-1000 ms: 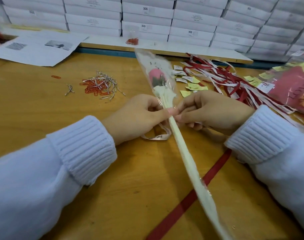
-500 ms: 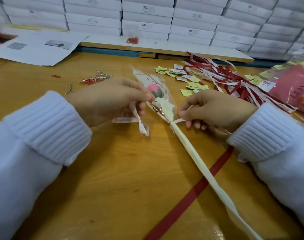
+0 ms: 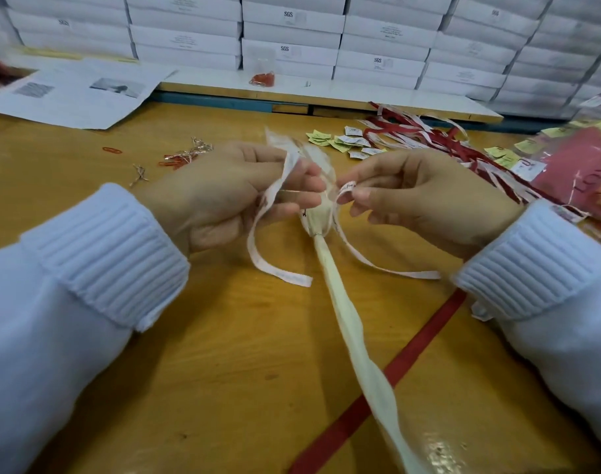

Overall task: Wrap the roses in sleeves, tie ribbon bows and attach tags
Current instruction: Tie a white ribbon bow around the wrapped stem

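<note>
A rose in a clear sleeve lies on the wooden table, its pale wrapped stem running toward me at the lower right; the flower head is hidden behind my hands. A white printed ribbon goes round the sleeve's neck. My left hand grips one ribbon end, which hangs down in a loop. My right hand pinches a small fold of the other ribbon end between thumb and forefinger, and its tail trails across the table to the right.
Red and white ribbons and yellow and white paper tags lie behind my right hand. A red bag sits at far right, paper clips at left, a printed sheet at back left, stacked white boxes behind. A red ribbon crosses under the stem.
Both hands have lifted the ribbon ends and drawn together over the sleeve's neck. The right hand now pinches a fold of ribbon. The rose head has gone out of sight.
</note>
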